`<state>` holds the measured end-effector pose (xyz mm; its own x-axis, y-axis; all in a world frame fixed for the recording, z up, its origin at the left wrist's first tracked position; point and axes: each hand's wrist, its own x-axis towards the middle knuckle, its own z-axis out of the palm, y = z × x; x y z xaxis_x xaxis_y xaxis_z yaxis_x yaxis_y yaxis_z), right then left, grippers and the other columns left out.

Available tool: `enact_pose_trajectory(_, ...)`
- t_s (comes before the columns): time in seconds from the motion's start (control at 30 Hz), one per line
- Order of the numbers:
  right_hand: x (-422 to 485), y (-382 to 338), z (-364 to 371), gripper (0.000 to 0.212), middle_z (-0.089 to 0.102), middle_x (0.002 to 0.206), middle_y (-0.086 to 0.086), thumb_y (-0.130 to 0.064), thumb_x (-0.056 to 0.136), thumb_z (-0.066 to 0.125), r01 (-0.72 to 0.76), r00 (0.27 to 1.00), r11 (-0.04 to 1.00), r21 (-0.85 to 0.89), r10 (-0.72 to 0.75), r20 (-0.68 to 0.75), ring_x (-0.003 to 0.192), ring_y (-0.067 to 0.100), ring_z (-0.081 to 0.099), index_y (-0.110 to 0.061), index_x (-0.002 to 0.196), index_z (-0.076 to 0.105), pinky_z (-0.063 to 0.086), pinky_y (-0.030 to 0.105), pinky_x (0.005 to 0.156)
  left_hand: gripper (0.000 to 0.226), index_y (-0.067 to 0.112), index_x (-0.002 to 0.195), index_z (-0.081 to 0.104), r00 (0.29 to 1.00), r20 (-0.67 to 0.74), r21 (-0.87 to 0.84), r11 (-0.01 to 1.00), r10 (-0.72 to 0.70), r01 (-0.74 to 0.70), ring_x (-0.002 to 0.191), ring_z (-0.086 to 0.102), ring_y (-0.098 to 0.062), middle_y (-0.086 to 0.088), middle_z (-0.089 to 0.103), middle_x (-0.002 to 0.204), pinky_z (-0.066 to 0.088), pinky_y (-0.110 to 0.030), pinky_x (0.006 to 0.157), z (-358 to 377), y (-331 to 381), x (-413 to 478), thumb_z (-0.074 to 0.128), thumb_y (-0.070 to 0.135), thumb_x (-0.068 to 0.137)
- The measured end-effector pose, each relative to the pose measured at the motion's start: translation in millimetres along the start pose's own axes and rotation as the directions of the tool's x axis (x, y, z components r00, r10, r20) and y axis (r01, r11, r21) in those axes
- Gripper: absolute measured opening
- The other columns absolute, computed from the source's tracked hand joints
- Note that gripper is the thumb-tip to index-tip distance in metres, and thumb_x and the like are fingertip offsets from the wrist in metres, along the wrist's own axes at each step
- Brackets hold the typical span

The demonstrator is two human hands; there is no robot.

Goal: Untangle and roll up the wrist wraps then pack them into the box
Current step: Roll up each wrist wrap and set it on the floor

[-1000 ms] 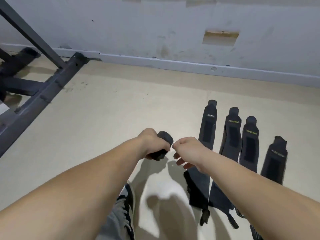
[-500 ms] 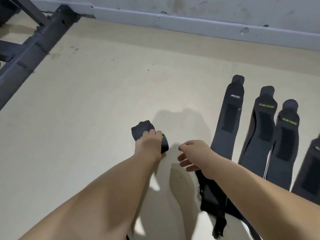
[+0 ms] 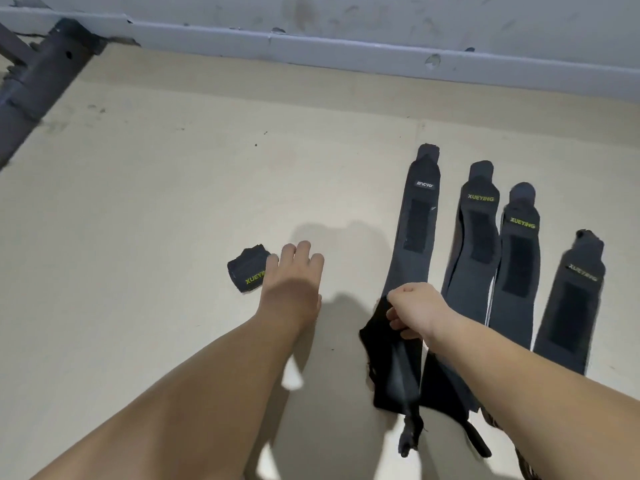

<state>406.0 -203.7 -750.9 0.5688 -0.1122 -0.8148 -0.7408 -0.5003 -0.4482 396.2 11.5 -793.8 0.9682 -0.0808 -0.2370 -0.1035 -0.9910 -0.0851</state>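
1. A moment ago our left hand (image 3: pixel 294 275) held the rolled wrap (image 3: pixel 247 271) up in the air. Now the roll lies on the floor (image 3: pixel 156 220), a little left of the middle of the frame. Its green letters face up.
2. Our left hand has let the roll go. Its fingers are straight and loose, and it holds nothing. One finger is just beside the roll and may be touching it.
3. Our right hand (image 3: pixel 412 311) has come down to the long wrap (image 3: pixel 419 216), right of the middle of the frame. Its fingers are curled at the edge of the wrap's dark lower part. We cannot tell if they pinch the wrap or only touch it.
4. Three more flat wraps lie side by side on the right: the second wrap (image 3: pixel 479 230), the third wrap (image 3: pixel 519 258) and the last wrap (image 3: pixel 575 299). Their far ends point up the frame, toward the wall.
5. So one wrap is done. It stays rolled by itself on the floor. Four wraps are still flat and need rolling. We think the long wrap comes next, since our right hand is already on it.
6. We see no box in the frame, so we think no packing has begun yet. A dark metal bar (image 3: pixel 34 81) sits in the upper left, well apart from the wraps.
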Motion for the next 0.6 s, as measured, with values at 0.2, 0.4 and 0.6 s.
enact_pose_trajectory(0.2, 16, 15, -26, 0.013, 0.069, 0.096, 0.017, -0.008, 0.101, 0.049, -0.102, 0.994, 0.992, 0.075, 0.106, -0.041, 0.082, 0.031, 0.062, -0.004, 0.094, 0.059, 0.054, 0.039, 0.076, 0.054, 0.023, 0.132, 0.053, 0.975, 0.212, 0.071, 0.994, 0.061, -0.078, 0.133, 0.035, -0.029, -0.003, 0.043, 0.138, 0.03, -0.053, 0.108, 9, 28, -8, 0.05, 0.059, 0.092)
enact_pose_trajectory(0.4, 27, 3, -13, 0.019, 0.074, 0.109, 0.013, -0.018, 0.106, 0.049, -0.205, 0.978, 0.976, 0.075, 0.201, 0.056, 0.087, 0.025, 0.062, -0.006, 0.099, 0.062, 0.058, 0.035, 0.094, 0.058, 0.021, 0.135, 0.05, 0.962, 0.263, 0.171, 0.985, -0.072, 0.027, 0.132, 0.032, -0.033, -0.004, 0.031, 0.145, 0.038, -0.052, 0.09, 23, 11, -32, 0.067, 0.028, 0.08)
enact_pose_trajectory(0.6, 32, 15, 15, 0.026, 0.048, 0.081, 0.009, -0.006, 0.088, 0.041, 0.013, 1.0, 1.0, 0.005, -0.013, -0.019, 0.073, 0.025, 0.043, 0.007, 0.101, 0.059, 0.038, 0.037, 0.064, 0.045, 0.018, 0.136, 0.053, 0.969, 0.234, 0.224, 0.974, -0.078, 0.024, 0.125, 0.04, -0.033, -0.003, 0.043, 0.136, 0.045, -0.041, 0.083, 18, 2, -24, 0.055, 0.013, 0.092)
